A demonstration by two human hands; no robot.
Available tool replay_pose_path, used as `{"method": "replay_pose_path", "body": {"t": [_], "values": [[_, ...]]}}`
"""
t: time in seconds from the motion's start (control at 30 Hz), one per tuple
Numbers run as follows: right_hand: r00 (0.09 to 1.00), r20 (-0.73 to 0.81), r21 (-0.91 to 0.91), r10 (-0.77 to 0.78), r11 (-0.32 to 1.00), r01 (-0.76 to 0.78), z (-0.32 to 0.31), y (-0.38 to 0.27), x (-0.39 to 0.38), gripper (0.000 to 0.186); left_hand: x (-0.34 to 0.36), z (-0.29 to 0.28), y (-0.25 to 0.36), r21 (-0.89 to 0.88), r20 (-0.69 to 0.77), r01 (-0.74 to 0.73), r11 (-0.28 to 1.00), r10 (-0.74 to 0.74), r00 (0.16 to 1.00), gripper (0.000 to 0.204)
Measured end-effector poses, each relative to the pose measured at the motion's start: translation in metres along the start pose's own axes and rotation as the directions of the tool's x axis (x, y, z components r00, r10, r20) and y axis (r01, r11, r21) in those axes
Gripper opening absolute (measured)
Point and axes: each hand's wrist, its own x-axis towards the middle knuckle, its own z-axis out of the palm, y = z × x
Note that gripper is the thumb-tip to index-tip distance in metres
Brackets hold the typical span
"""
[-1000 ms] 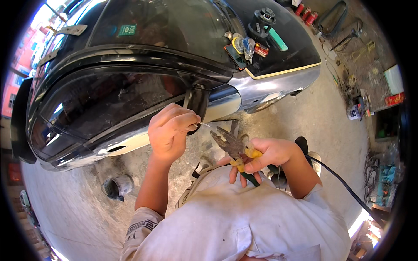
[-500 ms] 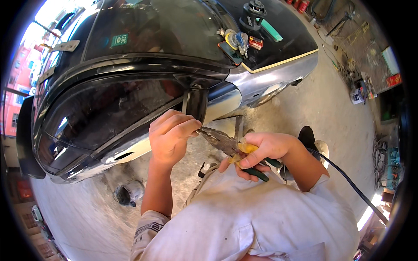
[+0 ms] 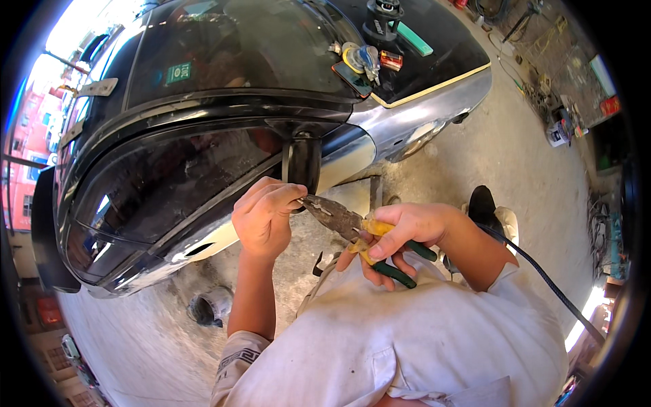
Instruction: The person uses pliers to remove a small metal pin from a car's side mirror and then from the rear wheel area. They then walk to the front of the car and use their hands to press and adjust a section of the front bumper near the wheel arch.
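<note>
My right hand (image 3: 400, 234) is wrapped round the yellow-and-green handles of a pair of pliers (image 3: 332, 216) with dark, worn jaws. The handles stand apart, and the jaws point left toward my other hand. My left hand (image 3: 264, 214) is closed in a pinch right at the tip of the jaws. A tiny thing seems to be between its fingertips, too small to name. Just beyond both hands is the black side mirror (image 3: 303, 163) of a dark car (image 3: 196, 169), whose door and fender show bare, sanded patches.
On the car's hood lie a black cylindrical device (image 3: 382, 20), a green block (image 3: 415, 39), a sander-like tool (image 3: 361, 58), a small red box (image 3: 391, 60) and a phone (image 3: 351, 79). A bucket (image 3: 210, 305) stands on the floor at left. A dark hose (image 3: 542, 278) runs past my right side.
The plier handles have spread a little wider in my right hand. My left hand still pinches at the jaw tip. The whole view has shifted slightly.
</note>
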Motion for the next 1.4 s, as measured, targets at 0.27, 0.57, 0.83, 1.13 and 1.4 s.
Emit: {"method": "replay_pose_path", "body": {"t": [0.27, 0.57, 0.83, 1.13, 1.4], "values": [[0.999, 0.036, 0.038, 0.014, 0.999, -0.015, -0.002, -0.003, -0.004, 0.050, 0.005, 0.000, -0.001, -0.018, 0.025, -0.040, 0.999, 0.040, 0.999, 0.015], [0.999, -0.041, 0.162, -0.022, 0.986, 0.029, -0.003, 0.005, -0.003, 0.039, -0.001, 0.003, -0.001, -0.087, 0.062, 0.089, 0.992, -0.084, 0.995, 0.009], [0.996, -0.085, 0.075, -0.005, 0.997, 0.011, -0.003, 0.009, -0.001, 0.031, -0.003, -0.006, -0.003, -0.072, 0.169, 0.115, 0.991, -0.102, 0.980, 0.009], [0.991, -0.123, 0.152, 0.054, 0.988, -0.035, 0.009, 0.017, 0.001, 0.031, -0.011, -0.006, 0.001, -0.085, 0.146, 0.200, 0.976, -0.187, 0.972, 0.023], [0.997, -0.071, 0.049, 0.023, 0.999, -0.019, 0.004, 0.032, 0.012, 0.030, -0.019, -0.015, 0.007, -0.014, 0.164, 0.206, 0.979, -0.200, 0.966, 0.015]]}}
